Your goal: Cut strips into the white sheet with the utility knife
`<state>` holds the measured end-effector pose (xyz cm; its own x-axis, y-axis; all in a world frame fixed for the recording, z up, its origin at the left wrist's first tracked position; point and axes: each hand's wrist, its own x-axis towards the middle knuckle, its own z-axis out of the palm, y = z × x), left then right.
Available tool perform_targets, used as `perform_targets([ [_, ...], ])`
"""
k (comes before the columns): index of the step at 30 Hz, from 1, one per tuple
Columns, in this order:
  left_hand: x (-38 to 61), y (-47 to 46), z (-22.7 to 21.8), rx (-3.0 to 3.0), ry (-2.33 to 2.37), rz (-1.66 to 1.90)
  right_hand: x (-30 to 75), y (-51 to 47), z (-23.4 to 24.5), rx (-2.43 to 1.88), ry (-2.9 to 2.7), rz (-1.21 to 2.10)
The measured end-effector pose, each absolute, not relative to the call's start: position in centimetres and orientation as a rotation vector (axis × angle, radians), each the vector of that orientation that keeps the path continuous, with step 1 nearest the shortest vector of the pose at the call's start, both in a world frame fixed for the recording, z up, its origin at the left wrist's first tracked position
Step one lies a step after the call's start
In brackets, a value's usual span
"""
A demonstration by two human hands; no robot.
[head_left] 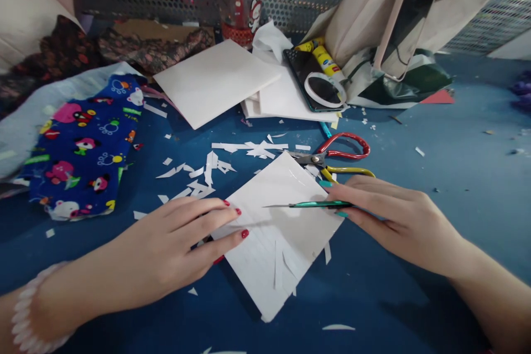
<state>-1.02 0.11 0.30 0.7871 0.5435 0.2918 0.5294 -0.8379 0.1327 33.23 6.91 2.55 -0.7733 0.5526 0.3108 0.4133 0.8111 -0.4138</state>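
Observation:
A white square of card or stacked paper (pixel 286 188) lies cornerwise in front of me on the blue tabletop. My left hand (pixel 182 240) has its fingers stretched over the left corner of this square; a bit of the thumb shows at its lower edge, the rest hidden. In my right hand (pixel 385 215) a thin green craft knife (pixel 319 204) is pinched between thumb and fingers, its blade pointing left above the square. Slivers of paper (pixel 277 265) lie on the square's lower part. Scissors (pixel 344 149) with red and yellow handles lie just beyond it.
Paper scraps (pixel 211 168) litter the table. At the back are a white board (pixel 215 83), a dark phone (pixel 298 72) with a white tape ring (pixel 326 89), a yellow glue stick (pixel 327 61), an upright phone (pixel 409 22) and a red-lidded cup (pixel 240 5). Blue patterned fabric (pixel 89 149) lies left.

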Motion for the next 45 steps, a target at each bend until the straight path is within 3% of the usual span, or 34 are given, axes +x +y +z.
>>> perform_targets([
  [14, -0.8, 0.3, 0.6, 2.948, 0.869, 0.49, 32.5, 6.5, 3.2, -0.892, -2.5, 0.363],
  [45, -1.0, 0.1, 0.3, 2.907, 0.883, 0.453, 33.5, 8.4, 1.8, -0.767, -2.702, 0.259],
])
